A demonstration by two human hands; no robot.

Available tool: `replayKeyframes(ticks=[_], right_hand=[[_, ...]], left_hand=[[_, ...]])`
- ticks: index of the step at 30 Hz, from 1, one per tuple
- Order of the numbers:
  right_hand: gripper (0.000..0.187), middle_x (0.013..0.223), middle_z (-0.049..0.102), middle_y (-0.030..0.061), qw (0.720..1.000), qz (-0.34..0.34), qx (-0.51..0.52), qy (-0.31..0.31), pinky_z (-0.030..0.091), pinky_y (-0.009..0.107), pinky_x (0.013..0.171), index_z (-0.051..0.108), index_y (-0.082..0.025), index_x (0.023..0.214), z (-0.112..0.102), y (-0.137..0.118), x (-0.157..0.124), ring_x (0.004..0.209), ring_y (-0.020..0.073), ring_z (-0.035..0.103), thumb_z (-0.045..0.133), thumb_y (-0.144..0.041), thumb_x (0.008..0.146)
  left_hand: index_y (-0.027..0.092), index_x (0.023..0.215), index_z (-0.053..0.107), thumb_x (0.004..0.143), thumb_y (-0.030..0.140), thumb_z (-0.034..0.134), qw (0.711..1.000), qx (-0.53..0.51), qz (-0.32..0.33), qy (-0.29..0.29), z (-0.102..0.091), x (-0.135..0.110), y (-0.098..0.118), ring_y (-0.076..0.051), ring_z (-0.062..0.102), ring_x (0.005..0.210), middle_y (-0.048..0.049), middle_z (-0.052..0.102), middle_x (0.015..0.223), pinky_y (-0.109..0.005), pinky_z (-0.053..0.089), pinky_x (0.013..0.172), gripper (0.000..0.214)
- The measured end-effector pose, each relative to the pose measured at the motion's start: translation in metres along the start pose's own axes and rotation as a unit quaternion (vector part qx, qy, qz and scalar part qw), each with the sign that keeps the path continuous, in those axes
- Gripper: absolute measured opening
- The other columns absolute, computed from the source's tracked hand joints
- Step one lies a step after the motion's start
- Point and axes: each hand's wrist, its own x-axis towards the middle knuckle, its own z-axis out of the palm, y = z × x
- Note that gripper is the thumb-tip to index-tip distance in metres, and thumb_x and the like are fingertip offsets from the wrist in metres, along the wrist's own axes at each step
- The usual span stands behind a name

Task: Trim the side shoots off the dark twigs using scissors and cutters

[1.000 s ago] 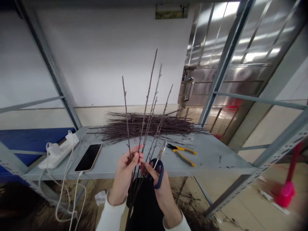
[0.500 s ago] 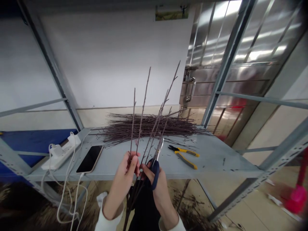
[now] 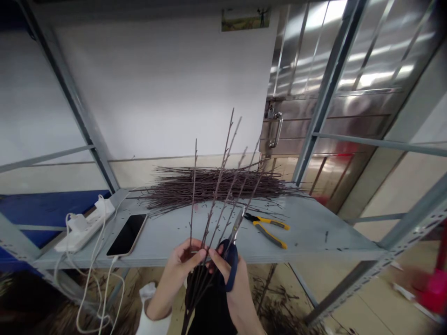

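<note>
My left hand [image 3: 186,263] pinches dark brown twigs [image 3: 217,188] near the front edge of the shelf; they stand upright and fan out above my fingers. Close beside it, my right hand [image 3: 228,270] has its thumb and fingertips on the same twigs. A pair of scissors [image 3: 231,260] with dark blue handles hangs in my right hand, blades pointing up and to the right. The lower ends of the twigs run down between my wrists. Behind the hands, a large pile of twigs [image 3: 174,186] lies across the back of the shelf.
Yellow-and-black cutting pliers [image 3: 268,225] lie on the grey metal shelf [image 3: 314,232], right of my hands. A phone [image 3: 127,235] on a white cable and a white power strip [image 3: 84,225] are at the left. Metal posts frame both sides; twig scraps litter the floor.
The twigs in my hands have shifted and spread, with several now leaning right. My hands have come closer together and slightly lower, and the scissors have moved a little right.
</note>
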Motion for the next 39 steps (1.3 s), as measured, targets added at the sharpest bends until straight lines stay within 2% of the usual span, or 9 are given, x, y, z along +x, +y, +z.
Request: replayKeyframes(ticks=[4, 6, 14, 19, 24, 29, 35, 37, 39], right_hand=[[0.044, 0.056, 0.06, -0.0025, 1.0, -0.019, -0.007, 0.004, 0.047, 0.025, 0.051, 0.052, -0.018, 0.067, -0.009, 0.002, 0.003, 0.05, 0.0134, 0.058, 0.084, -0.045, 0.052], [0.042, 0.059, 0.062, -0.0018, 1.0, -0.016, -0.001, 0.001, 0.049, 0.026, 0.053, 0.052, -0.019, 0.069, -0.012, 0.002, 0.003, 0.052, 0.0147, 0.06, 0.083, -0.043, 0.055], [0.042, 0.059, 0.06, -0.002, 0.999, -0.028, -0.04, 0.004, 0.049, 0.027, 0.053, 0.051, -0.02, 0.068, -0.022, 0.008, 0.004, 0.051, 0.0141, 0.058, 0.079, -0.048, 0.058], [0.048, 0.047, 0.05, -0.0029, 0.986, -0.09, -0.132, 0.057, 0.042, 0.023, 0.045, 0.047, -0.02, 0.059, -0.032, 0.008, 0.007, 0.043, 0.0111, 0.048, 0.058, -0.064, 0.075], [0.047, 0.051, 0.053, -0.001, 0.964, -0.161, -0.205, 0.058, 0.043, 0.024, 0.048, 0.047, -0.02, 0.064, -0.058, 0.002, 0.012, 0.048, 0.0125, 0.05, 0.053, -0.065, 0.078], [0.041, 0.073, 0.064, 0.0048, 0.941, -0.238, -0.237, 0.047, 0.046, 0.027, 0.056, 0.05, -0.02, 0.081, -0.089, 0.003, 0.015, 0.056, 0.0139, 0.054, 0.045, -0.061, 0.085], [0.038, 0.094, 0.06, 0.008, 0.896, -0.281, -0.338, 0.062, 0.047, 0.033, 0.07, 0.049, -0.02, 0.102, -0.106, 0.005, 0.009, 0.073, 0.0178, 0.056, 0.041, -0.055, 0.088], [0.038, 0.097, 0.058, 0.0079, 0.865, -0.287, -0.407, 0.062, 0.047, 0.034, 0.073, 0.047, -0.02, 0.11, -0.108, 0.0, 0.006, 0.08, 0.0193, 0.056, 0.044, -0.051, 0.088], [0.037, 0.097, 0.058, 0.0077, 0.817, -0.31, -0.485, 0.04, 0.047, 0.034, 0.074, 0.046, -0.02, 0.111, -0.107, -0.01, 0.003, 0.084, 0.021, 0.057, 0.051, -0.047, 0.085]], left_hand=[[0.014, 0.07, 0.069, 0.054, 0.038, 0.085, 0.994, -0.07, 0.018, 0.086, 0.01, 0.0, -0.015, -0.01, 0.059, 0.057, 0.0, 0.067, 0.062, -0.019, 0.049, 0.057, 0.033], [0.013, 0.07, 0.069, 0.052, 0.038, 0.087, 0.988, -0.112, 0.012, 0.105, 0.015, 0.0, -0.021, -0.008, 0.056, 0.052, 0.0008, 0.066, 0.059, -0.018, 0.048, 0.052, 0.035], [0.014, 0.066, 0.058, 0.051, 0.032, 0.088, 0.981, -0.153, 0.006, 0.117, 0.029, -0.003, -0.022, -0.007, 0.056, 0.045, 0.0031, 0.064, 0.059, -0.019, 0.05, 0.048, 0.038], [0.015, 0.065, 0.053, 0.051, 0.034, 0.088, 0.987, -0.114, 0.004, 0.114, 0.027, -0.004, -0.023, -0.004, 0.054, 0.041, -0.0004, 0.071, 0.062, -0.013, 0.043, 0.042, 0.042], [0.017, 0.066, 0.048, 0.052, 0.037, 0.086, 0.988, -0.102, -0.007, 0.118, 0.027, -0.002, -0.026, -0.005, 0.055, 0.039, -0.0026, 0.072, 0.063, -0.013, 0.04, 0.038, 0.046], [0.017, 0.066, 0.046, 0.048, 0.04, 0.087, 0.987, -0.096, -0.025, 0.124, 0.028, 0.0, -0.027, -0.008, 0.056, 0.036, -0.0033, 0.073, 0.064, -0.015, 0.04, 0.034, 0.05], [0.019, 0.065, 0.043, 0.047, 0.042, 0.086, 0.988, -0.087, -0.029, 0.127, 0.032, 0.002, -0.025, -0.008, 0.055, 0.033, -0.0044, 0.074, 0.066, -0.014, 0.036, 0.031, 0.052], [0.019, 0.066, 0.042, 0.05, 0.041, 0.085, 0.988, -0.078, -0.02, 0.129, 0.033, 0.001, -0.026, -0.007, 0.054, 0.032, -0.0047, 0.074, 0.067, -0.014, 0.034, 0.03, 0.05], [0.019, 0.066, 0.043, 0.053, 0.04, 0.083, 0.988, -0.071, -0.014, 0.134, 0.033, -0.001, -0.026, -0.006, 0.053, 0.032, -0.0048, 0.074, 0.067, -0.013, 0.032, 0.03, 0.048]])
